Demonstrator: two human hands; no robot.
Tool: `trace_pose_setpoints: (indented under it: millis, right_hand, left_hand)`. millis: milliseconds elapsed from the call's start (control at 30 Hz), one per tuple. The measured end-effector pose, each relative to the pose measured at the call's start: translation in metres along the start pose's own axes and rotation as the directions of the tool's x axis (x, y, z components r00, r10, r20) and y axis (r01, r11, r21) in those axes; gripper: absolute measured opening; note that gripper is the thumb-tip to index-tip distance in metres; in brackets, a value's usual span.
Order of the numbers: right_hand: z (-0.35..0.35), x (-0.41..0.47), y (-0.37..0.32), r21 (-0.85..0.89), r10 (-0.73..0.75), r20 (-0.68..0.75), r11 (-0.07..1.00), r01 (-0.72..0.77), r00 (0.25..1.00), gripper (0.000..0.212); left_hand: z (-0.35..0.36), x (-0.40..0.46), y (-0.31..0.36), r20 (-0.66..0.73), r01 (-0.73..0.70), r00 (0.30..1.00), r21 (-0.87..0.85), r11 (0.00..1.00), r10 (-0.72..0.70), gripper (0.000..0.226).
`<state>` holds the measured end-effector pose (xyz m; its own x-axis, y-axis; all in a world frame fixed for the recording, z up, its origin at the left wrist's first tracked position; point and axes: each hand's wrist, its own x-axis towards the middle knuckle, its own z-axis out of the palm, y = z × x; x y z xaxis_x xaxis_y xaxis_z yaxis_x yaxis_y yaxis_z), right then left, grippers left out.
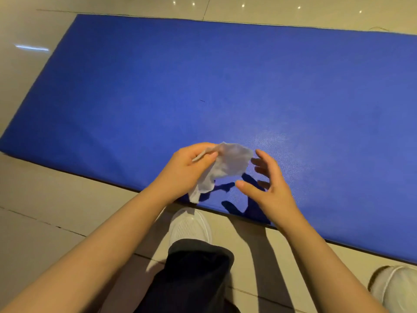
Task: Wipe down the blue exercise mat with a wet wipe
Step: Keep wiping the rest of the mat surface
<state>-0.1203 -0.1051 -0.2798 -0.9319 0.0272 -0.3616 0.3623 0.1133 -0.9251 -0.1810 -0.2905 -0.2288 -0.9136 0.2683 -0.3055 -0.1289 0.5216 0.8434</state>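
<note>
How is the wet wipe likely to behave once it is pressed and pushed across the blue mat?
Probably floppy: the wet wipe sags and crumples where the left hand pinches it. It looks thin and light, so it may bunch up on the mat unless spread flat. The open right hand could help with that.

Left hand [187,170] pinching crumpled white wet wipe [228,164] above flat blue padded exercise mat [225,86], right hand [268,188] beside it, fingers spread, glossy beige tiled floor [45,211]

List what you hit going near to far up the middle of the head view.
dark trouser leg → white shoe → near edge of the blue mat → wet wipe, pinched by the left hand → bare mat → tiled floor
</note>
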Motion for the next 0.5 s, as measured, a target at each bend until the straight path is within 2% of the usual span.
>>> trace_pose_setpoints:
  millis: [67,133,267,367,400,467,500]
  right_hand:
    - [-0.006,0.009,-0.013,0.159,0.045,0.010,0.986,-0.046,0.999,0.034]
    - [-0.013,0.016,-0.019,0.203,0.081,-0.021,0.976,-0.075,0.997,0.006]
    - [-0.023,0.033,-0.016,0.031,0.126,-0.172,0.992,-0.123,0.977,0.016]
    - [-0.028,0.054,-0.008,-0.307,0.104,-0.228,0.936,-0.172,0.968,0.003]
    - [-0.028,0.060,-0.006,-0.443,0.072,-0.248,0.878,-0.180,0.966,0.010]
    - [-0.026,0.071,-0.001,-0.662,-0.073,-0.300,0.733,-0.153,0.951,0.031]
    - [-0.022,0.073,0.002,-0.733,-0.180,-0.321,0.669,-0.124,0.930,0.035]
  left_hand:
    - [0.008,0.005,0.012,0.044,0.069,0.997,-0.249,0.966,-0.059,0.019]
    - [0.014,0.009,0.009,0.053,0.145,0.989,-0.343,0.928,-0.135,0.015]
    - [0.019,0.011,-0.017,0.090,0.359,0.932,-0.385,0.850,-0.352,0.017]
    - [0.015,0.011,-0.042,0.087,0.479,0.874,-0.305,0.823,-0.477,0.040]
    - [0.014,0.012,-0.050,0.045,0.469,0.881,-0.217,0.856,-0.472,0.046]
    - [0.011,0.012,-0.065,-0.061,0.382,0.924,0.085,0.920,-0.378,0.047]
    - [0.010,0.010,-0.072,-0.105,0.325,0.945,0.231,0.917,-0.309,0.045]
